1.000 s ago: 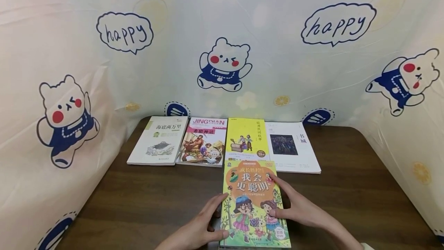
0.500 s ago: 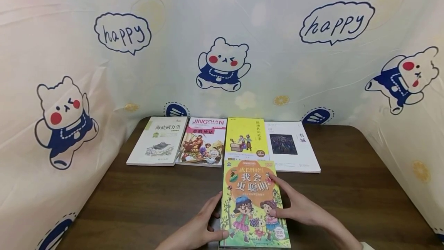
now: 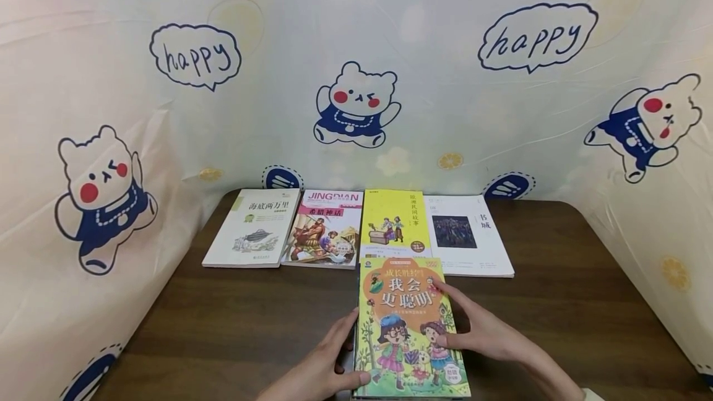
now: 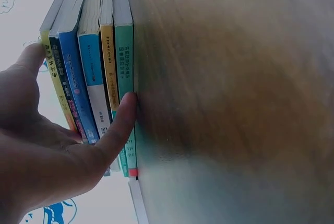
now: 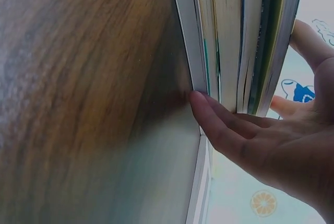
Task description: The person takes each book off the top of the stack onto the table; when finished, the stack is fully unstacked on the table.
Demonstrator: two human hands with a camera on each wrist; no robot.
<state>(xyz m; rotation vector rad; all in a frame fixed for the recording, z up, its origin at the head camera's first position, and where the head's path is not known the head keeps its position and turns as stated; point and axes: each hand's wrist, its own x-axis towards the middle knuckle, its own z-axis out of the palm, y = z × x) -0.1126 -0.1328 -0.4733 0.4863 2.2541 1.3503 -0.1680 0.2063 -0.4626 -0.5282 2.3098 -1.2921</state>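
Observation:
A stack of several books lies near the front of the table. Its top one is a yellow-green children's book (image 3: 409, 333) with an orange circle and two cartoon children. My left hand (image 3: 323, 361) holds the stack's left side, thumb at the cover's lower left edge. In the left wrist view its fingers lie along the coloured spines, one fingertip reaching the lowest, green book (image 4: 124, 51). From the right, my right hand (image 3: 484, 330) holds the stack with its thumb on the cover. Its fingers touch the page edges (image 5: 227, 41) in the right wrist view, reaching down to the tabletop.
Behind the stack, a row runs along the back: a cream book (image 3: 253, 228), a pink-titled book (image 3: 325, 228), a yellow book (image 3: 394, 218) and a white book (image 3: 470, 234). The stack hides the yellow book's lower edge. Patterned cloth (image 3: 267, 104) surrounds the brown table (image 3: 223, 320).
The top book has shifted very slightly to the right, with both hands staying at the stack's sides. The head view has drifted a little.

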